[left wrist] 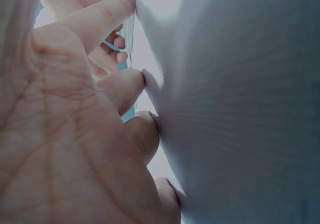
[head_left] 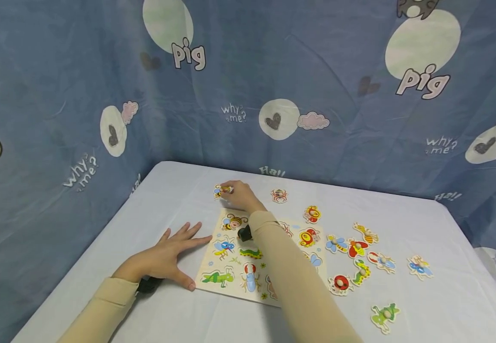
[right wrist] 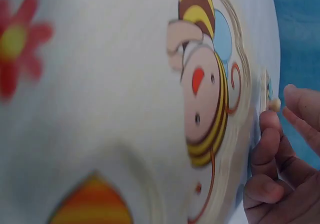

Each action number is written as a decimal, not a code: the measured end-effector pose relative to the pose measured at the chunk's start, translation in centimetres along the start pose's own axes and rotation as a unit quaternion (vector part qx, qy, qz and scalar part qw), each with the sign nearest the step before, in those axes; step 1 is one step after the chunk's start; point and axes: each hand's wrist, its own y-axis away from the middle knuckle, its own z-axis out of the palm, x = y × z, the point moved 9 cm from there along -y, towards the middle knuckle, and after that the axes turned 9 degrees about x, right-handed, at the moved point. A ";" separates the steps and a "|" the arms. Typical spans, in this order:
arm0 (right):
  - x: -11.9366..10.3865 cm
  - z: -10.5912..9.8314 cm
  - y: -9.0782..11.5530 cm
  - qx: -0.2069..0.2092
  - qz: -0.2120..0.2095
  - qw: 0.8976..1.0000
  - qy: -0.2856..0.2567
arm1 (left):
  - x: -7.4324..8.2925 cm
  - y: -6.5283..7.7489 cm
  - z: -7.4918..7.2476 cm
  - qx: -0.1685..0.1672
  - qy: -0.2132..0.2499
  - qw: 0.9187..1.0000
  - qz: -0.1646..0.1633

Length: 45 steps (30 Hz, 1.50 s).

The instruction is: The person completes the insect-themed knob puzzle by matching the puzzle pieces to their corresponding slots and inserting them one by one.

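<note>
My left hand [head_left: 166, 257] lies spread on the table, its thumb and index fingertip right at the left edge of the wooden puzzle board [head_left: 207, 281]. In the left wrist view its fingertips [left wrist: 132, 79] press on the white cloth. Beyond the board's far left corner, my right hand [head_left: 240, 195] has its fingertips at a bee puzzle piece [head_left: 218, 191]. The right wrist view shows thumb and curled fingers around the small wooden knob [right wrist: 275, 104] of that piece. A printed bee [head_left: 232, 222] fills the board's nearest recess. My right forearm hides part of the board.
Loose knobbed pieces lie right of the board, among them a ladybug [head_left: 340, 283], a grasshopper [head_left: 385, 315], a caterpillar [head_left: 361, 272] and a beetle [head_left: 381, 262]. A spider piece [head_left: 279, 195] and a snail-like piece [head_left: 312, 214] lie behind it. A blue printed curtain [head_left: 239, 152] hangs behind the table.
</note>
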 end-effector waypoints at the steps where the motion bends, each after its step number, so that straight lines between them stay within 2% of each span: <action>1: -0.1 0.2 0.0 -0.002 -0.001 1.000 0.002 | 0.0 0.0 0.0 0.000 0.002 1.000 0.001; 5: -0.9 0.7 -0.1 -0.008 -0.012 1.000 0.015 | 0.0 0.0 0.1 -0.001 0.005 1.000 0.004; 10: -1.4 0.9 -0.1 -0.004 -0.003 1.000 0.031 | -0.1 0.0 0.1 -0.003 0.002 1.000 0.003; 28: 0.0 -0.3 0.0 0.075 0.053 0.994 0.059 | 0.2 0.0 0.1 -0.007 0.001 1.000 0.003; 36: 0.0 -0.3 0.1 0.073 0.050 0.992 0.089 | 0.2 0.0 0.2 -0.006 0.003 1.000 0.002; 45: 0.0 -1.4 0.1 0.070 0.041 0.993 0.081 | -0.3 0.0 0.3 -0.007 -0.006 1.000 -0.002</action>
